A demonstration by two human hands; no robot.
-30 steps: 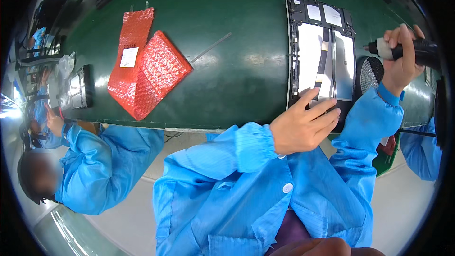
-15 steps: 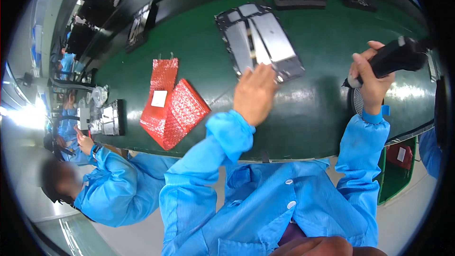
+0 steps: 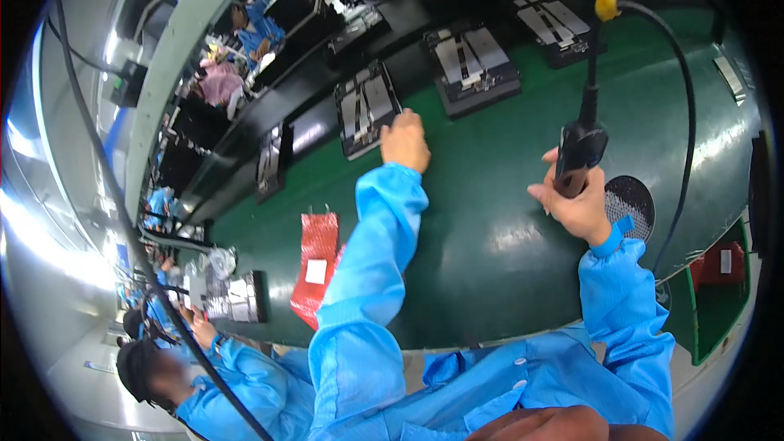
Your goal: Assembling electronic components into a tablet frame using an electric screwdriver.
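At the far side of the bench, my left hand (image 3: 406,143) grips the right edge of an opened tablet (image 3: 351,118), a flat dark device with silver battery panels. The fingertips are partly hidden against its edge. My right hand (image 3: 578,206) is wrapped round a black corded electric screwdriver (image 3: 581,147), held above the bench at the right. The screwdriver's tip is hidden from view. Its cord runs up to a yellow hanger (image 3: 605,2). Close to the right wrist lies a round black perforated dish (image 3: 630,206).
More opened tablets on dark pads, such as one tablet (image 3: 467,57), line the far side of the green bench (image 3: 490,278). Red bubble wrap (image 3: 314,237) lies left, partly behind my left sleeve. A co-worker (image 3: 237,384) sits at the left. A green bin (image 3: 723,318) stands lower right.
My left hand has carried the tablet from mid-bench into the far row. My right hand has swung the screwdriver more upright. The whole view has shifted, showing more of the far side.
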